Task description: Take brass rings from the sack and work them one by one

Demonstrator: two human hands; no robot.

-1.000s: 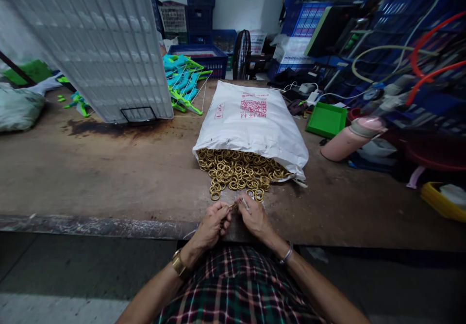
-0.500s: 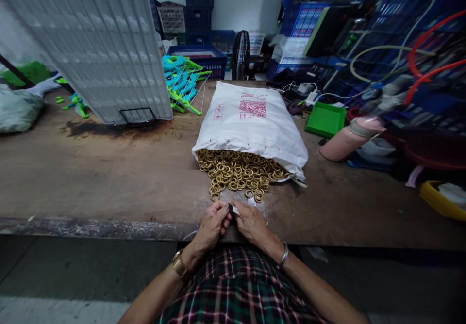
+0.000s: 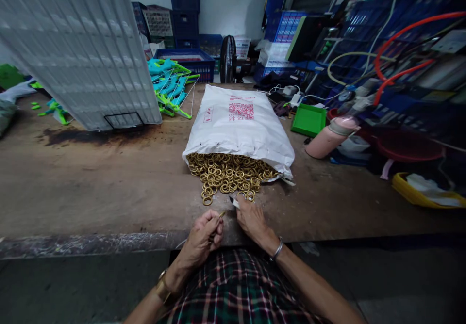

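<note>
My left hand (image 3: 204, 233) is closed above the table's front edge, pinching a gold-coloured ring (image 3: 222, 214) between thumb and fingers. To its right, my right hand (image 3: 252, 219) is closed around a small knife (image 3: 235, 202) with a dark tip and a pale body. The fingertips of that hand are beside the nearest loose rings; whether they touch one is hard to see. A heap of gold-coloured rings (image 3: 229, 176) spills out of the open mouth of a white sack (image 3: 222, 130) with red print.
Left of the sack stand a translucent ribbed panel (image 3: 109, 72) and teal-and-green plastic parts (image 3: 171, 89). On the right are a green tray (image 3: 309, 120), a pink bottle (image 3: 331, 138) and a yellow basin (image 3: 411, 195). A black fan (image 3: 228, 59) and blue crates (image 3: 185, 23) stand behind.
My hands have moved apart. The right hand has gone forward to the rings with the knife, while the left has drawn back with a ring in its fingers. The view has turned slightly right.
</note>
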